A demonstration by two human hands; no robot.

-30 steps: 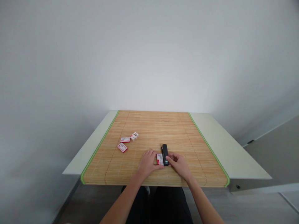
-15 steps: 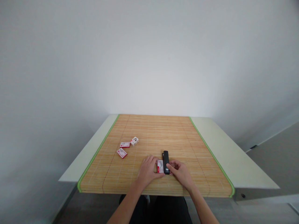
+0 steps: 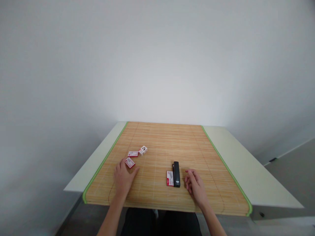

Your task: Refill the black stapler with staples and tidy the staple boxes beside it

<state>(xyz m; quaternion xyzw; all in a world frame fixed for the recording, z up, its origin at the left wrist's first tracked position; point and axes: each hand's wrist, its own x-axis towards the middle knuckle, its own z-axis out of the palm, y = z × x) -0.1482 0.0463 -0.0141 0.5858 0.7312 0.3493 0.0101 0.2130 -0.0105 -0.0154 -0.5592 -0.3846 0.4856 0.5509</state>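
My left hand [image 3: 123, 178] is open beside a small red-and-white box [image 3: 130, 162], thumb and fingers spread at its near left side. Whether the fingertips touch the box is hard to tell. A second such box [image 3: 133, 154] lies just behind it, and a white box with a dark picture [image 3: 143, 150] adjoins that one on the right. Near the front edge, a black stapler [image 3: 176, 174] lies lengthwise with another red-and-white box [image 3: 169, 178] against its left side. To the right of the stapler rests my right hand [image 3: 195, 186], fingers loosely bent and apart from it, holding nothing.
A bamboo mat [image 3: 162, 137] with green edging covers the middle of a white table [image 3: 251, 173]. The mat reaches the table's front edge, close to my legs [image 3: 182, 224]. A plain wall [image 3: 157, 65] stands behind the table.
My left hand has left the box by the stapler and moved left to the loose boxes. My right hand has let go of the stapler and drawn off to the right.
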